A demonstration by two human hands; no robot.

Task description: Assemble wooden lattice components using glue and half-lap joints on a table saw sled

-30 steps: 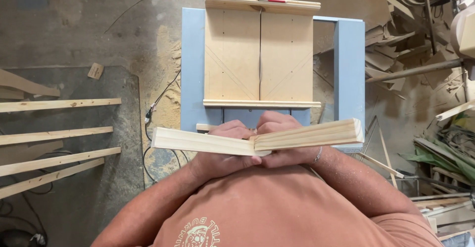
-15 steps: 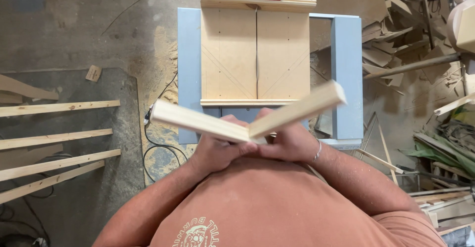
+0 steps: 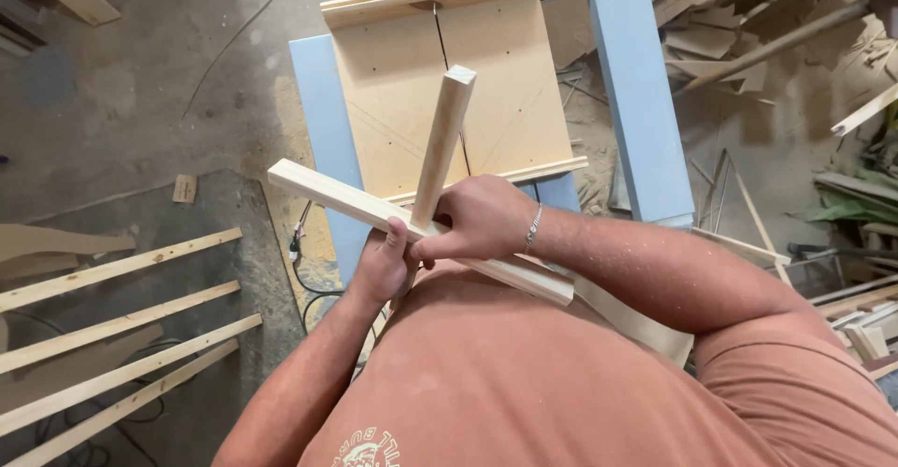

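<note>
I hold two pale wooden sticks crossed in front of my chest. My left hand [image 3: 382, 266] grips the longer stick [image 3: 327, 191], which runs from upper left down to lower right across my body. My right hand [image 3: 477, 219] grips the shorter stick [image 3: 441, 139], which points up and away over the plywood sled [image 3: 505, 83]. The two sticks cross right at my hands. The sled lies on a light blue table saw top [image 3: 641, 102] just ahead of me.
Several long wooden strips [image 3: 112, 303] lie on the floor at left, with a black cable [image 3: 313, 284] near the saw. Scrap wood and offcuts [image 3: 795, 36] pile up at right. A small wood block [image 3: 184, 188] lies on the dusty floor.
The two sticks were held end to end in one line; they have swung apart and now cross, the right one tipped up. The view shifted right.
</note>
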